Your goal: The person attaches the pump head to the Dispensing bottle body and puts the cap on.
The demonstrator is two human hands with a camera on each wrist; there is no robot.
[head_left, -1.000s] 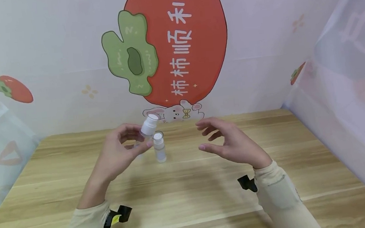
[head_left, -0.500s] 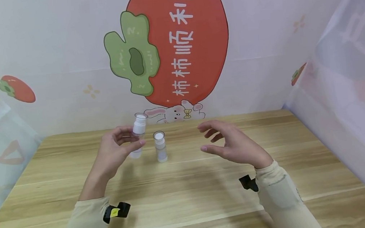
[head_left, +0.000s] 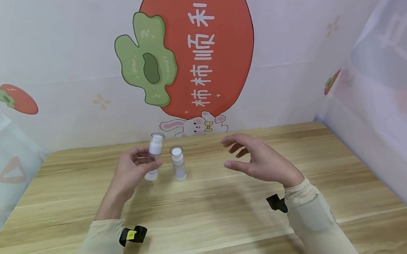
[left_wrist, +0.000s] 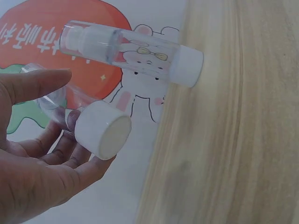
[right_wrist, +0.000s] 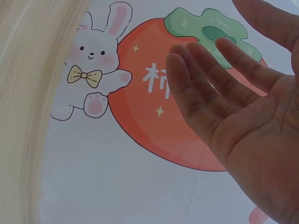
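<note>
My left hand (head_left: 131, 171) grips a small clear pump bottle (head_left: 155, 146) with a white top and a white base, thumb on the near side and fingers behind. The bottle leans slightly, top to the right, and its middle is partly hidden by the thumb. In the left wrist view its white base (left_wrist: 103, 130) points away from the palm. Just to the right, a matching pump bottle (head_left: 178, 161) stands upright on the table. My right hand (head_left: 258, 156) hovers further right, holding nothing, with fingers loosely bent and thumb apart; the right wrist view shows its bare palm (right_wrist: 247, 126).
The wood-grain table (head_left: 212, 231) runs back to a white printed wall sheet (head_left: 284, 91) with a big red persimmon and a rabbit. More white sheeting (head_left: 397, 98) closes the right side, and similar sheeting hangs at the left.
My left hand has carried its pump bottle left, away from the standing one, bringing it more upright and then slightly lower. The standing bottle stays put; my right hand has barely moved.
</note>
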